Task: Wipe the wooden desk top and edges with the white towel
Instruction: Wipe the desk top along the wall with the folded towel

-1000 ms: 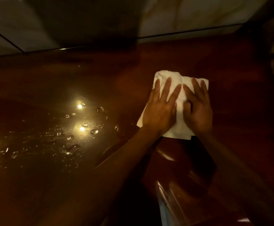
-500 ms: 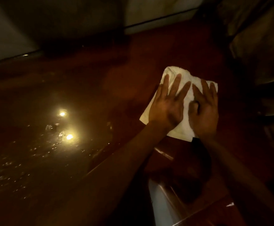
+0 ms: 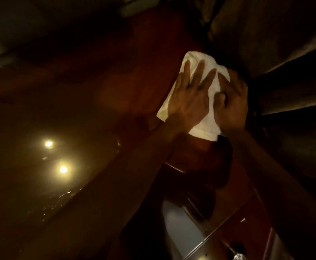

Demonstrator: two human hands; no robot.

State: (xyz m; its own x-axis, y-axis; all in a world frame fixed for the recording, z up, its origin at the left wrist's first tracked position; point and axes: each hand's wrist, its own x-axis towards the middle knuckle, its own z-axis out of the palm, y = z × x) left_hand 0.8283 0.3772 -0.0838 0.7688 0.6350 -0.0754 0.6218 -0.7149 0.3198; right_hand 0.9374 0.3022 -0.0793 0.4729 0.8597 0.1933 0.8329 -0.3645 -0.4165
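- Glossy reddish-brown wooden worktop (image 3: pixel 100 94): two lamp reflections (image 3: pixel 63 169) shine at its left, well apart from the cloth;
- Left hand (image 3: pixel 188 101): fingers (image 3: pixel 198 72) spread flat, pressing the folded white towel (image 3: pixel 212 109);
- Right hand (image 3: pixel 232 106): flat on the towel's right part, nearer the worktop's right edge, where the long fold points.

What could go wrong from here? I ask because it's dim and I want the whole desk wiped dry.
1. The white towel, pressed flat under the left hand and right hand, sits close to the dark upholstery at the desk's right; it may snag or brush there.
2. The droplets glinting at lower left lie far from the towel and could be missed in this light.
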